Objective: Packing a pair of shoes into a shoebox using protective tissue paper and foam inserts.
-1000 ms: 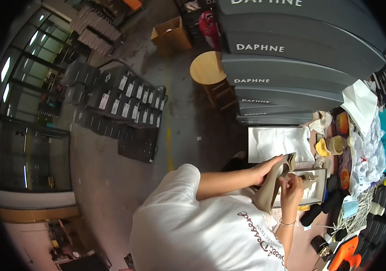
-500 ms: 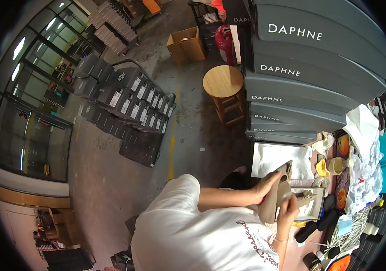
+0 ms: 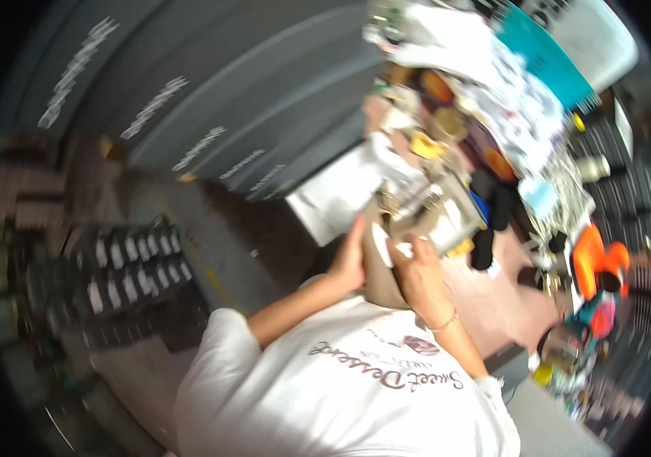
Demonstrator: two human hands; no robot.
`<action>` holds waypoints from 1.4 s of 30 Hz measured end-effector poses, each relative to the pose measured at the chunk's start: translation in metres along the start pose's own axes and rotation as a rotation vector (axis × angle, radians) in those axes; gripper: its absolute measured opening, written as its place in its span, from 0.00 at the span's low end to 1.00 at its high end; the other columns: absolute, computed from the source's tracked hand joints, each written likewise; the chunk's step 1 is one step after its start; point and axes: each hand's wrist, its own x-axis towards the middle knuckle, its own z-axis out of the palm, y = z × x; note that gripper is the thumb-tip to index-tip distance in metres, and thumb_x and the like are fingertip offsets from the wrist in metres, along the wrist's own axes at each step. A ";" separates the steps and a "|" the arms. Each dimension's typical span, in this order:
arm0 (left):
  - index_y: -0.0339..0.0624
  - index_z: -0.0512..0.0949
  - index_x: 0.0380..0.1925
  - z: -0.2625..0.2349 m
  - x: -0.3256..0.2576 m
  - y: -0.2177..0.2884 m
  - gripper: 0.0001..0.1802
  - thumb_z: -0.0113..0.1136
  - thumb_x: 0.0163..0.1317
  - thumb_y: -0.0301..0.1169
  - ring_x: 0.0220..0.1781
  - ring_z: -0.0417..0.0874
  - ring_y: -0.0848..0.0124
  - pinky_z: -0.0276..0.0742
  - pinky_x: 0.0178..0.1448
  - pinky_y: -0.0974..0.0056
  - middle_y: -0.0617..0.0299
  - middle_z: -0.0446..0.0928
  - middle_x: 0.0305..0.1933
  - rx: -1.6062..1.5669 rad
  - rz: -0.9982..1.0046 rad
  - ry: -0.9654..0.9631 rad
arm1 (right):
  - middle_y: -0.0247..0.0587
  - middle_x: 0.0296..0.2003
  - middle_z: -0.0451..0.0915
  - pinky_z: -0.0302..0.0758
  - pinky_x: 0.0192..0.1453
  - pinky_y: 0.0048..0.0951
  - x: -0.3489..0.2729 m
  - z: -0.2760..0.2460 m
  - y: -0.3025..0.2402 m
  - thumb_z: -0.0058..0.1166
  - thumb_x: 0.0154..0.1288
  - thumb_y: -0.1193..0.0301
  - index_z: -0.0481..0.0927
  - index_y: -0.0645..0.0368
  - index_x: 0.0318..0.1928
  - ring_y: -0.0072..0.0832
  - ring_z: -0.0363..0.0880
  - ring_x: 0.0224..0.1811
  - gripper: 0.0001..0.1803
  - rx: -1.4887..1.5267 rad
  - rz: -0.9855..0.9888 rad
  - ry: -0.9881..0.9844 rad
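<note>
A taupe shoe (image 3: 380, 268) is held upright in front of my chest, between my two hands. My left hand (image 3: 351, 255) grips its left side, with the fingers wrapped along the edge. On the other side my right hand (image 3: 419, 276) is closed against the shoe near its opening; motion blur softens the fingertips. Just beyond lies an open shoebox (image 3: 472, 215), where a second taupe shoe with a shiny ornament (image 3: 434, 199) partly shows. White paper (image 3: 337, 194) lies left of that box.
Large dark grey shoeboxes (image 3: 264, 84) are stacked at the far left. The pink tabletop (image 3: 520, 301) carries black cloth-like pieces (image 3: 485, 221), a yellow sponge-like piece (image 3: 427, 145), crumpled white plastic (image 3: 520, 107) and orange-handled scissors-like items (image 3: 590, 255). A cart of boxes (image 3: 139, 263) stands left.
My view has turned toward the table, so the stacked boxes have swung left and more tabletop shows. Both hands still hold the shoe; my right hand now lies closer against its side.
</note>
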 end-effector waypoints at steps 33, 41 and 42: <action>0.47 0.64 0.61 0.051 0.076 0.052 0.33 0.43 0.63 0.55 0.43 0.81 0.58 0.80 0.47 0.53 0.48 0.75 0.49 0.527 -0.435 -0.277 | 0.47 0.42 0.80 0.77 0.43 0.30 -0.010 -0.027 0.046 0.54 0.64 0.69 0.77 0.66 0.47 0.34 0.82 0.40 0.15 0.988 0.339 0.114; 0.40 0.63 0.61 0.038 0.060 0.030 0.35 0.48 0.61 0.51 0.51 0.77 0.58 0.74 0.56 0.52 0.52 0.70 0.55 0.427 -0.581 -0.341 | 0.53 0.38 0.79 0.76 0.42 0.34 0.039 -0.015 0.163 0.56 0.60 0.68 0.78 0.66 0.42 0.42 0.80 0.39 0.14 0.497 0.413 0.230; 0.39 0.63 0.60 0.037 0.059 0.028 0.34 0.48 0.60 0.51 0.52 0.76 0.59 0.74 0.56 0.53 0.52 0.70 0.55 0.426 -0.567 -0.346 | 0.54 0.37 0.80 0.76 0.41 0.36 0.051 -0.009 0.177 0.56 0.60 0.67 0.78 0.65 0.42 0.43 0.80 0.39 0.14 0.368 0.459 0.208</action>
